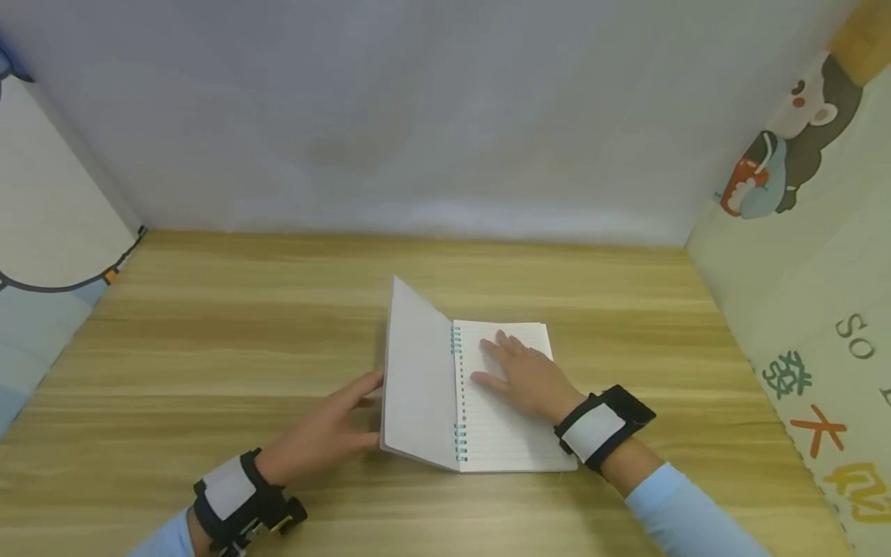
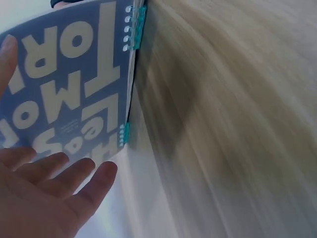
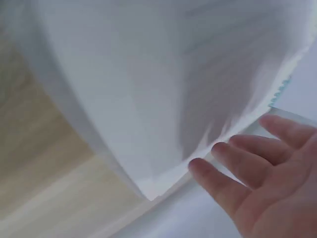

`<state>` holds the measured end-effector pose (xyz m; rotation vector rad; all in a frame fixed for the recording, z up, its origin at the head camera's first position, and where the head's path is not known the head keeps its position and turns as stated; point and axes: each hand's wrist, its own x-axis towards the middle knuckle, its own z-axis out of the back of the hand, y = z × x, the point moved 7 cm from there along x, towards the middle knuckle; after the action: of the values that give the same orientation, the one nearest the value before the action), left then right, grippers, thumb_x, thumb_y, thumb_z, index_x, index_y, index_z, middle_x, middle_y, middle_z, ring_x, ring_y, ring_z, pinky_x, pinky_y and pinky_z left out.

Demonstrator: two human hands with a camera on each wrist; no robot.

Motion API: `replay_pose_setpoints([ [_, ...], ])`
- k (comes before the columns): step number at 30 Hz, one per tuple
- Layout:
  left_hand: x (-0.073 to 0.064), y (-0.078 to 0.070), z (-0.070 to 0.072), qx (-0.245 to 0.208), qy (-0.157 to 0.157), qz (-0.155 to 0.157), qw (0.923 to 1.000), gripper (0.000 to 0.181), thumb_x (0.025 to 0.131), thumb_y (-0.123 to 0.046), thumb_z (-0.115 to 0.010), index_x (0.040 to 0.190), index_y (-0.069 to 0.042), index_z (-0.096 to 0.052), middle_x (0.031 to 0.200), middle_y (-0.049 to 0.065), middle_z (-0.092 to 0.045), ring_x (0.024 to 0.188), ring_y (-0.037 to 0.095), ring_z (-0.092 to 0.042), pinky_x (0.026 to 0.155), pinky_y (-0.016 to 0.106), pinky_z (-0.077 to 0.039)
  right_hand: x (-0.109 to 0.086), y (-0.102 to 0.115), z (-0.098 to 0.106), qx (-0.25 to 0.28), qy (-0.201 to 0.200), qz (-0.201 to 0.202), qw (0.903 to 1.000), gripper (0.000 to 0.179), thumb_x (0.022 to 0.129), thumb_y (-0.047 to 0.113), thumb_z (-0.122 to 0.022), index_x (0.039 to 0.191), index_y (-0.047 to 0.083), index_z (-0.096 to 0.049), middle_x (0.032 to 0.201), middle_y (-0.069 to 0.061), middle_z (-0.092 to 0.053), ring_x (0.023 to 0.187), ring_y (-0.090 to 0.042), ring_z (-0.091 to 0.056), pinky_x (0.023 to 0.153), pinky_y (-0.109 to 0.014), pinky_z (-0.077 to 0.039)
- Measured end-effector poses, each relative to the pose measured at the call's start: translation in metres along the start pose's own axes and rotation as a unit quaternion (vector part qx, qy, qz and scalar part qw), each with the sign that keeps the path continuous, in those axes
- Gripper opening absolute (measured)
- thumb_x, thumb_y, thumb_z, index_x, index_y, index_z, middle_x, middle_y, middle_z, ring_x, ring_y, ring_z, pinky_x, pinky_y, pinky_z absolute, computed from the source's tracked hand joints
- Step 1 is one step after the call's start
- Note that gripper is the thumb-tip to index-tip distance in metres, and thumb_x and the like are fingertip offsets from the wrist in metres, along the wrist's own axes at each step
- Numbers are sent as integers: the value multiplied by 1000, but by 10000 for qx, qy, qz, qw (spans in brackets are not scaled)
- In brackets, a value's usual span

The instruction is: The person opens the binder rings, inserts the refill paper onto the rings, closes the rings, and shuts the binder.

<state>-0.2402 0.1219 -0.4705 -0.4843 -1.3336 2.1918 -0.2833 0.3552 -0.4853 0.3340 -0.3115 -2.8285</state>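
A ring-bound notebook lies on the table with its lined page (image 1: 511, 445) facing up. Its front cover (image 1: 420, 379) stands tilted up on the left, pale on the inside. In the left wrist view the outer side of the cover (image 2: 74, 84) is blue with large cream letters. My left hand (image 1: 323, 433) is at the cover's outer side, fingers spread and fairly straight, fingertips at or near it; firm contact is hard to tell. Over the lined page, my right hand (image 1: 529, 379) lies with fingers extended. In the right wrist view those fingers (image 3: 242, 163) look straight and hold nothing.
The wood-grain table (image 1: 244, 309) extends around the notebook. A plain grey-white wall (image 1: 418, 116) rises behind it. Printed panels with cartoon figures stand at the left (image 1: 56, 193) and right (image 1: 786, 309). Teal binding rings (image 1: 460, 442) run along the notebook's spine.
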Motion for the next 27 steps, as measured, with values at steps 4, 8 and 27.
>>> replay_pose_setpoints([
  [4,12,0,-11,-302,279,-99,9991,87,81,-24,-72,150,-15,-19,154,10,-24,140,30,-27,105,49,-36,-2,9,16,679,-397,60,9969,60,96,50,-40,140,9,-42,144,-16,-42,133,-30,-42,107,-45,-35],
  [8,22,-5,-20,-391,409,-148,9983,90,81,-29,-72,151,-21,-15,156,5,-21,141,27,-27,104,50,-36,-7,24,42,1850,-784,171,9795,55,96,48,-43,138,11,-46,137,-12,-52,123,-28,-53,100,-44,-43],
  [27,57,-22,-60,345,853,-485,9946,84,81,-42,-68,148,-17,-26,154,3,-26,141,21,-27,113,40,-26,-40,26,89,3095,-1678,-305,9355,44,93,31,-58,133,12,-52,116,-11,-66,105,-25,-64,88,-39,-51],
])
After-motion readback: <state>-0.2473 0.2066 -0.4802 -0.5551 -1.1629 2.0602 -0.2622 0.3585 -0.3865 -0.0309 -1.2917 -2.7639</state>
